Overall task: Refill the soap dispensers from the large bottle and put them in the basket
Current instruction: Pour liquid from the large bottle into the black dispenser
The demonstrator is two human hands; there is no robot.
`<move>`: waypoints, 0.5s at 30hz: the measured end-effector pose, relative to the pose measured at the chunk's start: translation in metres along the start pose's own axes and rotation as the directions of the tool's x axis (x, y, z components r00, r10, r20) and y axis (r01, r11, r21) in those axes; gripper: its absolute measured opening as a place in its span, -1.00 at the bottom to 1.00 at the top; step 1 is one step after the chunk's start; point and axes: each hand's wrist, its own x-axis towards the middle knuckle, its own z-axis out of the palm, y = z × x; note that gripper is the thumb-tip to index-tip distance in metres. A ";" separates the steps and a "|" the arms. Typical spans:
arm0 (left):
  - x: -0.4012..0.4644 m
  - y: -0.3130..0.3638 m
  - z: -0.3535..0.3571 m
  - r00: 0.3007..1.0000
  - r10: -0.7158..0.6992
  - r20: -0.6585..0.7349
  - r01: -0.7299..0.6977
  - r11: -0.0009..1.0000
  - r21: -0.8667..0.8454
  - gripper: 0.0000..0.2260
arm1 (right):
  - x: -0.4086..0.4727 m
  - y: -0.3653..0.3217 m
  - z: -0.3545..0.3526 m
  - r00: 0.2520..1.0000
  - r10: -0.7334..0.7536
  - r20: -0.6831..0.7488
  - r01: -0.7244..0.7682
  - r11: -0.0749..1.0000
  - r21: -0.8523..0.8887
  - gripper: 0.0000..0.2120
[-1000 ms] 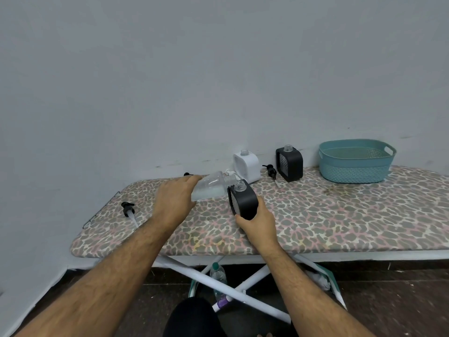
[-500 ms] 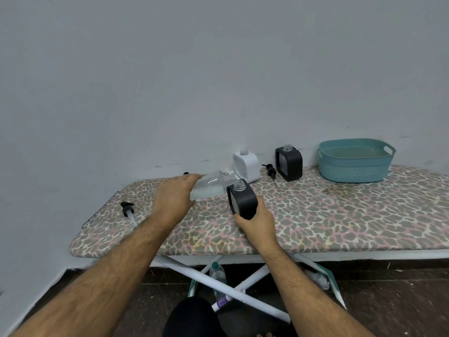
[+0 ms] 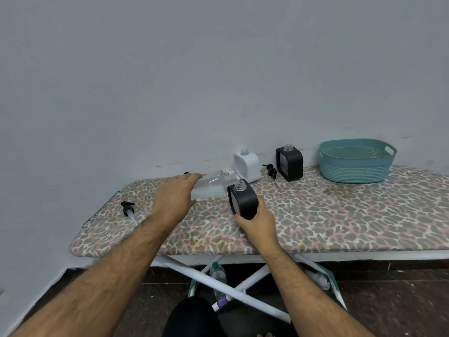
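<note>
Little has shifted since the earlier frames: left hand (image 3: 173, 198) still grips the tipped clear bottle (image 3: 211, 185), its mouth at the neck of the black dispenser (image 3: 243, 199) clasped by the right hand (image 3: 257, 221). Both are over the ironing board (image 3: 340, 215); the teal basket (image 3: 356, 160) stands well apart at far right.

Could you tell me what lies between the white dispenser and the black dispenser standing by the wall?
In the head view, a black pump head lies on the ironing board between the white dispenser and the black dispenser.

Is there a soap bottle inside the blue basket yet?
No, the teal basket shows only its bare inside, and the white dispenser and black dispenser stand on the ironing board.
</note>
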 end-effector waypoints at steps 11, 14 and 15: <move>0.002 -0.002 0.002 1.000 -0.003 0.003 0.003 1.000 0.010 -0.40 | -0.001 -0.001 -0.001 1.000 -0.007 -0.002 0.007 1.000 -0.003 -0.49; 0.002 -0.002 0.002 1.000 0.000 -0.005 0.000 1.000 0.012 -0.41 | -0.001 -0.001 -0.001 1.000 -0.008 -0.002 0.008 1.000 -0.005 -0.50; 0.002 -0.002 0.003 1.000 0.001 -0.007 -0.001 1.000 0.012 -0.41 | -0.001 -0.001 -0.001 1.000 -0.009 -0.002 0.009 1.000 -0.004 -0.50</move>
